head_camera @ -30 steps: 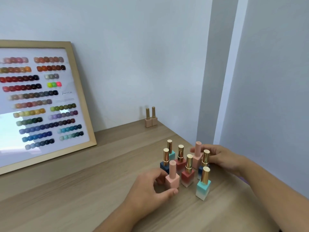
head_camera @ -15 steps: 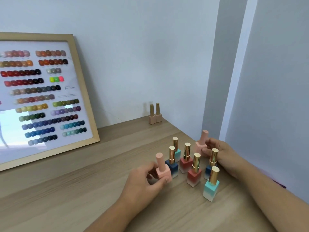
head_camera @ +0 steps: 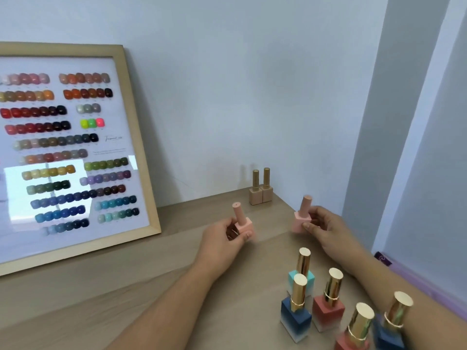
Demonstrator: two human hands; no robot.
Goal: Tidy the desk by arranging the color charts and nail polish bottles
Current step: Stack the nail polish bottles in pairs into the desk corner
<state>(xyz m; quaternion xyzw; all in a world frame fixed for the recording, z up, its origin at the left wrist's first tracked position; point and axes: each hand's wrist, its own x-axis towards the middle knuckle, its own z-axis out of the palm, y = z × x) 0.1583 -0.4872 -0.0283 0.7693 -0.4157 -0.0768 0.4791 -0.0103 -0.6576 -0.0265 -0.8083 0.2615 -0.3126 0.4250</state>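
Two pink bottles are up off the wooden desk (head_camera: 156, 269) — one in each hand. The left hand (head_camera: 222, 238) grips the left pink bottle (head_camera: 242, 221) by its square base, thumb across the front, the matte pink cap upright. The right hand (head_camera: 326, 228) pinches the right pink bottle (head_camera: 303, 215) the same way, its cap tilted a little to the right. Both bottles are all one pale pink, cap and body alike, and slightly blurred.

At the back corner, against the wall, stands a pair of beige bottles (head_camera: 261, 190) with gold caps, touching side by side. Near the front edge is the cluster: a teal bottle (head_camera: 302, 274), a navy bottle (head_camera: 296, 309) just in front of it, and a coral bottle (head_camera: 329, 301) to the right — all gold-capped, bodies fading to white at the bottom. A second coral bottle (head_camera: 355, 329) and a second navy bottle (head_camera: 393, 324) are cut off by the bottom of the frame; the right forearm hides part of that navy one.

The framed color chart (head_camera: 73, 147) leans against the wall on the left, rows of swatches under glass. Its left side runs out of view, a bright reflection washes out the lower swatches, and the small print is unreadable. A purple item (head_camera: 384, 258) peeks out beyond the desk's right edge — too little shows to identify.
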